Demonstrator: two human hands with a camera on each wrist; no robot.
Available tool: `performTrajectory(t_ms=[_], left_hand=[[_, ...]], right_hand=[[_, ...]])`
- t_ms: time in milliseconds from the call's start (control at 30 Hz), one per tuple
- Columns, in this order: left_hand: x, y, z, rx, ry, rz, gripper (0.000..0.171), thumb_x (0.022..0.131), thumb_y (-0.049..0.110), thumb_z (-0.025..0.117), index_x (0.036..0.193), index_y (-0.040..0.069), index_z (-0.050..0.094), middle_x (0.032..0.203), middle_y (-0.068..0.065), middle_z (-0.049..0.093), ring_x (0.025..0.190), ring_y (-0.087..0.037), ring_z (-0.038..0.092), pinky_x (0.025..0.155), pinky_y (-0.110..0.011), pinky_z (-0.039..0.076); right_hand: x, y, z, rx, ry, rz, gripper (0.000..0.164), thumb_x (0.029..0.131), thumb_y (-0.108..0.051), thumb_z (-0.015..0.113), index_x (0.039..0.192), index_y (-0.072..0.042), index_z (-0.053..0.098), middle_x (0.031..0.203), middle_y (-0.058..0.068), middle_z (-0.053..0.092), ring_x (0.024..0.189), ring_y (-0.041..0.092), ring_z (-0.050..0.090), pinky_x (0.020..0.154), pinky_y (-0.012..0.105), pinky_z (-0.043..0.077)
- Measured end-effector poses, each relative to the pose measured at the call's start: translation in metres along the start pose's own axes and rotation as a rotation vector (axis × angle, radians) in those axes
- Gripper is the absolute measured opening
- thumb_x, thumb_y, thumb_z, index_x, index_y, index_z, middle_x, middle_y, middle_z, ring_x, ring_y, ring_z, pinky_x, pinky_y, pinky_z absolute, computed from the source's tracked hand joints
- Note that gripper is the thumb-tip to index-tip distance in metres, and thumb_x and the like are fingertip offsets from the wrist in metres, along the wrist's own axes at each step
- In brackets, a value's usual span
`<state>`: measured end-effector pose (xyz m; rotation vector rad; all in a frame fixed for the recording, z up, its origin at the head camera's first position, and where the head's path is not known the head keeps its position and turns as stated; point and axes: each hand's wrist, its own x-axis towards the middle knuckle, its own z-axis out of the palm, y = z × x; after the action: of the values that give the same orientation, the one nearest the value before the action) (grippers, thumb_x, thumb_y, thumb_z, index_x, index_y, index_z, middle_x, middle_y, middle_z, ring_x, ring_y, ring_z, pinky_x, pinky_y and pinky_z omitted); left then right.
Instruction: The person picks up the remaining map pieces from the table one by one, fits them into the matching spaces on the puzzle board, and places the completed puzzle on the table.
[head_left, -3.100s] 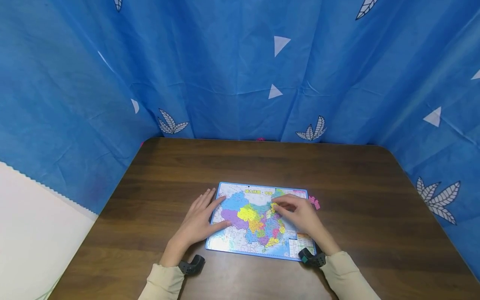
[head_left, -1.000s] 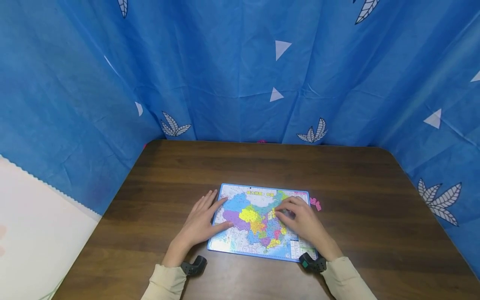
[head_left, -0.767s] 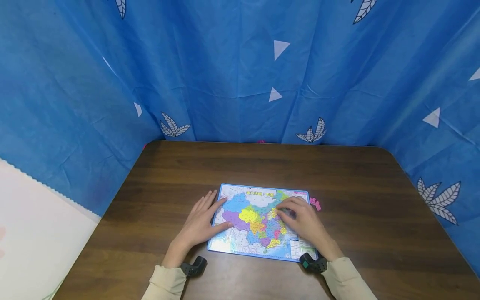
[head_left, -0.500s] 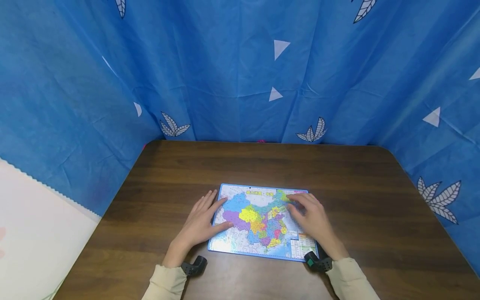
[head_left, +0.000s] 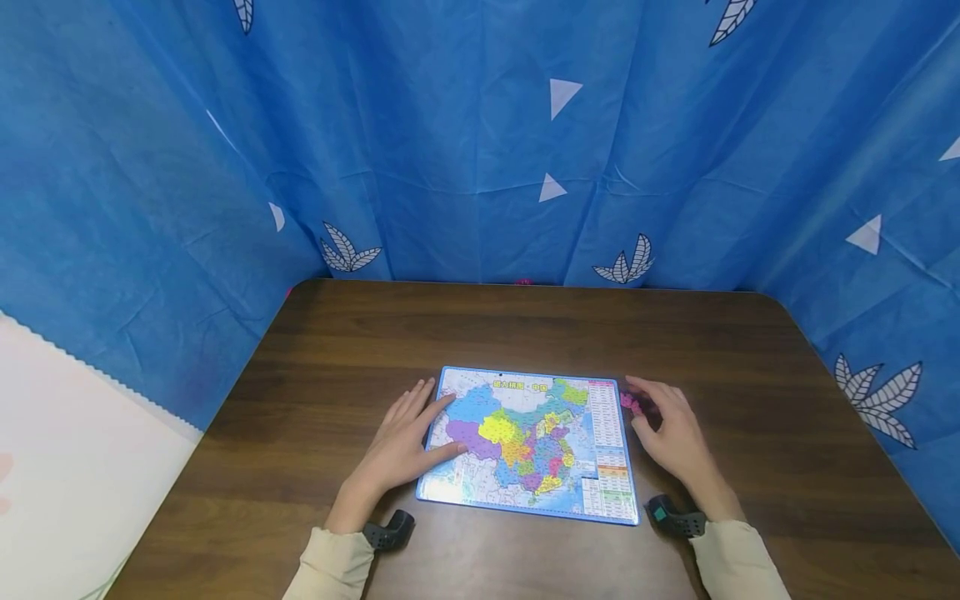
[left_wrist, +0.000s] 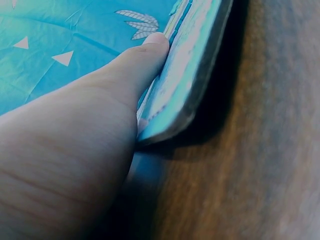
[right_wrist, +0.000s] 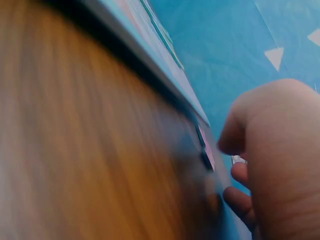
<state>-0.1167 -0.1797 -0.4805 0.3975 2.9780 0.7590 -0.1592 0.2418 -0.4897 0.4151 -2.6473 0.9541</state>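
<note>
A map puzzle board [head_left: 468,483] with a blue rim lies flat on the wooden table, its coloured regions spread over the middle. My left hand [head_left: 397,442] rests on its left edge with fingers spread, and the thumb [left_wrist: 155,45] lies over the board in the left wrist view. Just off the right edge lie pink puzzle pieces [head_left: 628,403]. My right hand [head_left: 675,433] is beside them, thumb and forefinger apart on either side. In the right wrist view a pink piece [right_wrist: 207,149] lies on the table, short of the fingertips. A yellow piece [head_left: 552,422] sits within the map.
Dark wooden table [head_left: 375,325] surrounds the board. A blue curtain [head_left: 465,125] with leaf and triangle prints hangs behind it and at both sides. Something white [head_left: 75,467] stands at the left edge of the table. Both wrists wear black camera mounts [head_left: 390,531].
My right hand has let go of the yellow piece, leaving it within the map, and has moved right, off the board, to the pink pieces. The left hand stays on the board's edge.
</note>
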Motion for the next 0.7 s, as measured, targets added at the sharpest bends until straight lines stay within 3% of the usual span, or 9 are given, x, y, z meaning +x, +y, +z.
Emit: performTrajectory(t_ms=[300, 700], left_hand=[[0.0009, -0.0018, 0.0017, 0.012, -0.011, -0.003, 0.089, 0.085, 0.073, 0.065, 0.159, 0.029, 0.042, 0.172, -0.010, 0.021, 0.160, -0.033, 0.014, 0.128, -0.058, 0.013], [0.0010, -0.0023, 0.0019, 0.012, 0.005, 0.007, 0.086, 0.085, 0.071, 0.066, 0.157, 0.027, 0.045, 0.170, -0.013, 0.025, 0.159, -0.036, 0.018, 0.127, -0.060, 0.015]], right_hand=[[-0.0029, 0.0103, -0.0077, -0.024, -0.082, 0.052, 0.055, 0.088, -0.001, 0.072, 0.140, -0.003, 0.058, 0.125, 0.021, 0.067, 0.124, 0.042, 0.050, 0.100, 0.065, 0.044], [-0.0015, 0.0108, -0.0102, -0.073, -0.075, 0.093, 0.054, 0.088, -0.010, 0.079, 0.137, -0.002, 0.059, 0.118, 0.020, 0.068, 0.115, 0.040, 0.053, 0.096, 0.062, 0.049]])
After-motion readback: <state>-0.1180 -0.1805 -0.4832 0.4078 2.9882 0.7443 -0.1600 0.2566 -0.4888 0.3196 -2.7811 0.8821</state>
